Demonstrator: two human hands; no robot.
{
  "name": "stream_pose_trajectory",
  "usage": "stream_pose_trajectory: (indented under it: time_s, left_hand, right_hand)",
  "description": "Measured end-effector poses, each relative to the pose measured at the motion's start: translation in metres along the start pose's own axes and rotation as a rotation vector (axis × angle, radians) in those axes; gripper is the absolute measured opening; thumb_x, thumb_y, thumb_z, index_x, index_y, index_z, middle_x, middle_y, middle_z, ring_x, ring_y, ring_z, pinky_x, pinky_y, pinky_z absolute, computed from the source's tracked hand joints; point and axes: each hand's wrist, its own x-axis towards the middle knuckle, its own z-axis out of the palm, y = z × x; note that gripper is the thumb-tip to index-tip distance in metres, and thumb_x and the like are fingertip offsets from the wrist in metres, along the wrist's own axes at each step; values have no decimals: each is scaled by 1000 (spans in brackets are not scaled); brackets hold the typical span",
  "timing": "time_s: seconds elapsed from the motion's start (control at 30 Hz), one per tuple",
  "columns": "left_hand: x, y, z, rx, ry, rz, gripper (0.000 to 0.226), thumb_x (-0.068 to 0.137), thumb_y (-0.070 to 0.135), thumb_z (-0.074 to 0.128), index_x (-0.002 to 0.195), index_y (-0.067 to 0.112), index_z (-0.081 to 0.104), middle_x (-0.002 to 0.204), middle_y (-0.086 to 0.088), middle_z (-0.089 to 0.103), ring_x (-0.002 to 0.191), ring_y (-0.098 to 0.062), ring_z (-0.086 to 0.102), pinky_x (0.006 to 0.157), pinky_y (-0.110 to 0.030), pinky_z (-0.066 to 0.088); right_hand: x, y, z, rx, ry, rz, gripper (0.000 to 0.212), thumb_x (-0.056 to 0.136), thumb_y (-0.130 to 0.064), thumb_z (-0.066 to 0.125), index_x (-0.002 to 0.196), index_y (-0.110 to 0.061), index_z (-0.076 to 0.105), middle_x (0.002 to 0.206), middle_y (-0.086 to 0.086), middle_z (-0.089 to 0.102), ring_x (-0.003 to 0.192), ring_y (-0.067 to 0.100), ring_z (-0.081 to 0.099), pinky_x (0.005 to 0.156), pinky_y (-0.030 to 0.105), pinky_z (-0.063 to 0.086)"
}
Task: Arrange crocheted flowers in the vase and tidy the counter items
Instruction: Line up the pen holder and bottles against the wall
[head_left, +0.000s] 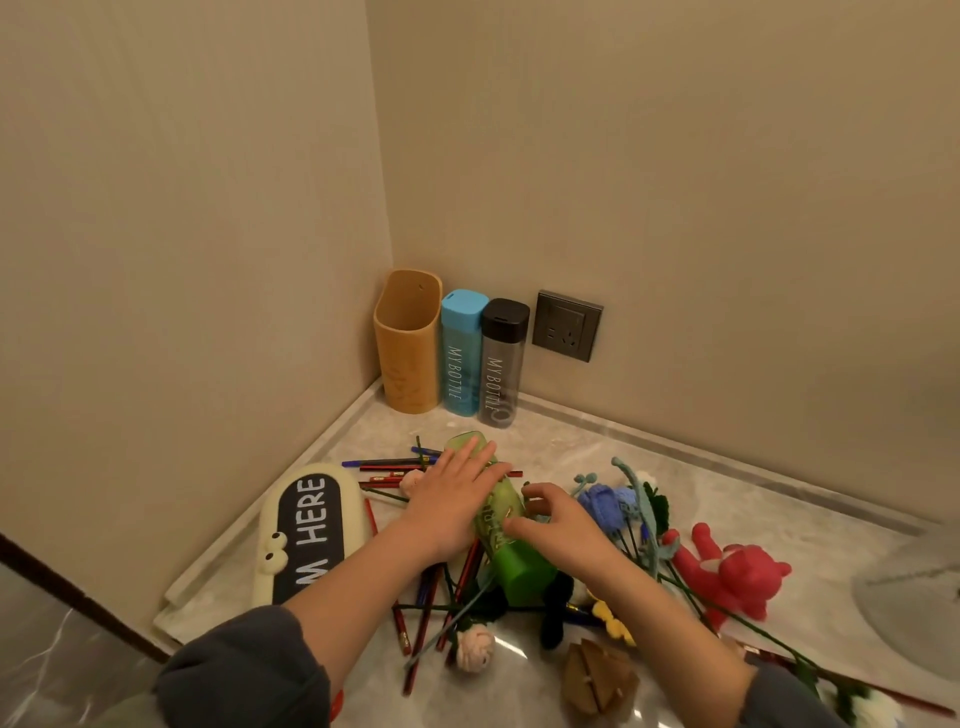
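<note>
A green bottle with a green cap (511, 545) lies on its side on the marble counter (571, 447), among scattered pens and pencils (387, 464). My left hand (452, 493) rests flat on its upper part, fingers spread. My right hand (558, 519) touches the bottle's side with curled fingers. Blue crocheted flowers (605, 501) lie just right of the bottle. A pink crocheted rose (474, 647) lies near the front. A yellow crocheted flower (615, 623) lies beside it. An orange-tan vase-like holder (408, 343) stands upright in the corner.
A blue bottle (462, 353) and a dark bottle (501, 364) stand beside the holder. A cream pencil case (306, 530) lies left. A red plush toy (737, 571) lies right, a brown wooden piece (597, 680) in front. A wall socket (567, 325) and a basin edge (914, 597) are nearby.
</note>
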Motion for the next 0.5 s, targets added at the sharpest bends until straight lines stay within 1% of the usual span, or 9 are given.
stream_pose_trajectory:
  time_s: [0.1,0.2,0.23,0.27,0.33,0.37,0.4,0.47,0.5]
  left_hand:
    - [-2,-1,0,-15,-8,20,85,87,11,60,153,31,11,162,3,-8,148,-17,-14,112,-32,-11]
    - [-4,-4,-8,-64,-18,71,84,88,11,58,153,31,10,162,5,-4,148,-13,-10,115,-29,-8]
    - [-6,-6,-11,-81,-13,86,82,88,12,58,153,31,11,162,6,-2,149,-12,-8,116,-28,-6]
    - [-6,-8,-14,-97,-3,98,80,89,13,57,153,32,12,162,7,1,149,-11,-5,116,-27,-4]
    - [-8,-9,-19,-129,12,111,75,91,12,55,152,34,17,161,9,9,149,-9,2,119,-27,2]
    - [-8,-10,-21,-152,14,112,72,92,12,53,151,35,19,161,11,12,148,-8,5,121,-28,6]
    - [-8,-10,-23,-184,18,108,69,93,12,52,150,36,21,160,12,15,147,-7,9,121,-29,11]
    - [-8,-10,-27,-264,30,80,65,96,14,50,149,40,24,159,15,19,145,-5,17,119,-28,21]
    - [-7,-10,-29,-310,42,65,62,97,16,50,148,41,25,158,17,20,144,-4,20,117,-27,24]
  right_hand:
    - [-4,-1,-3,21,-64,-37,78,72,-31,82,138,-23,41,121,-3,52,110,13,55,94,30,51]
    - [-6,-1,-7,18,-132,-78,99,62,-33,89,144,-27,35,126,-7,47,119,12,50,102,34,48]
    - [-5,-1,-8,12,-136,-87,103,60,-32,90,146,-27,33,127,-8,44,121,12,47,103,35,47]
    - [-5,-3,-10,15,-136,-92,103,61,-31,90,146,-27,32,128,-7,42,121,11,45,103,34,46]
    - [-5,-7,-13,64,-126,-94,97,64,-27,89,144,-28,35,128,-5,43,117,11,47,96,30,50]
    - [-5,-11,-15,107,-118,-90,92,64,-27,88,141,-29,38,128,-4,45,114,11,49,91,28,52]
    - [-4,-14,-17,154,-103,-85,88,61,-31,87,137,-32,43,130,-2,47,113,12,51,89,28,54]
    - [-2,-19,-21,232,-62,-62,84,52,-44,83,129,-37,50,130,-2,51,114,16,55,90,39,56]
    - [-2,-23,-25,259,-49,-43,82,52,-48,81,128,-38,52,129,-2,52,112,17,57,89,43,57]
